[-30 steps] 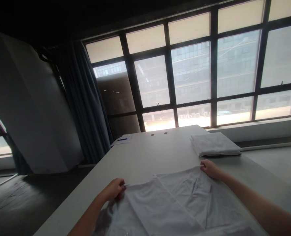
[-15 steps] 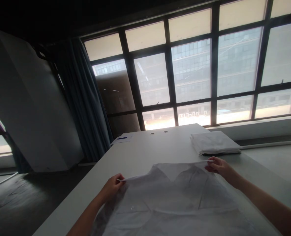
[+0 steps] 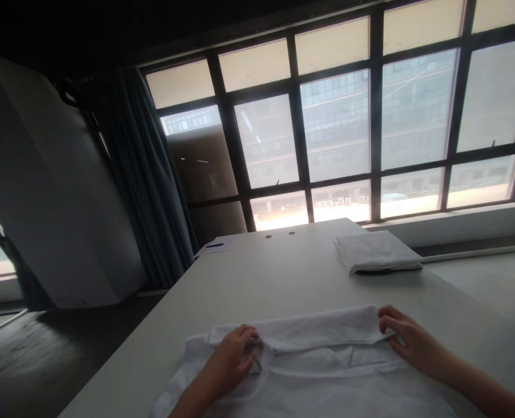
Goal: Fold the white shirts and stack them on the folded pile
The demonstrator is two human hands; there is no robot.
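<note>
A white shirt lies at the near end of the table, its far part folded over into a straight band. My left hand is on the left side of this fold, fingers curled on the cloth. At the fold's right end, my right hand grips the corner between thumb and fingers. The near part of the shirt runs out of view at the bottom, and my left forearm covers some of its left side.
The long white table stretches toward the windows. A folded white cloth stack lies at its right side. Paper with a pen is at the far left corner. A blue curtain hangs beyond.
The shirt's upper edge, held up and spread between both hands before, is now folded over and down on the table. My left hand moved right and inward; my right hand came lower.
</note>
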